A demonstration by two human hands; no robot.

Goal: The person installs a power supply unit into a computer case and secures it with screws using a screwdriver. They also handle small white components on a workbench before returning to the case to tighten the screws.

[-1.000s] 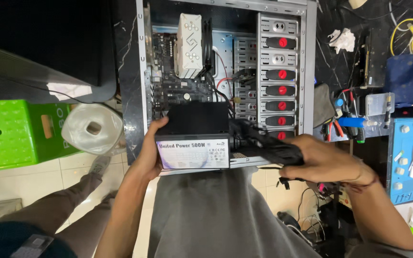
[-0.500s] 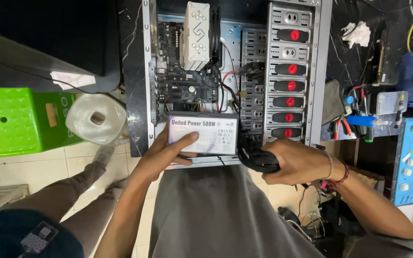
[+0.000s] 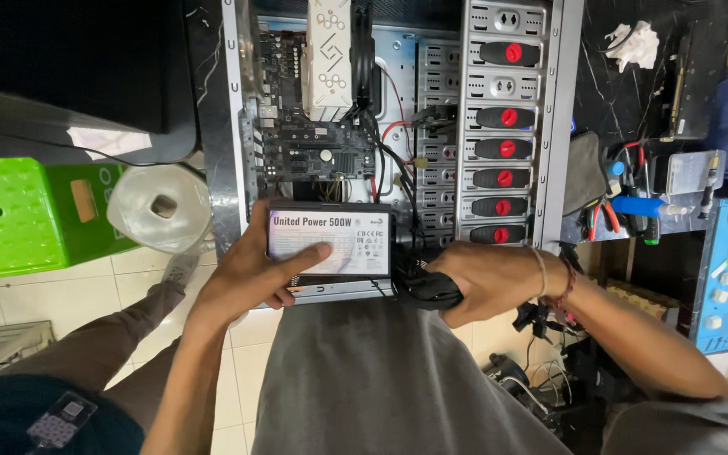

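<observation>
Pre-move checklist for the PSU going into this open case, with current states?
1. Left hand on the power supply, fingers across its label: ok.
2. Right hand gripping the black cable bundle at the unit's right end: ok.
3. Cables out of the bay: not ok, loose wires run between the motherboard and the drive cage.
4. Unit seated in the computer case: cannot tell, its lower edge is hidden.
5. Mounting screws: cannot tell, none visible.
</observation>
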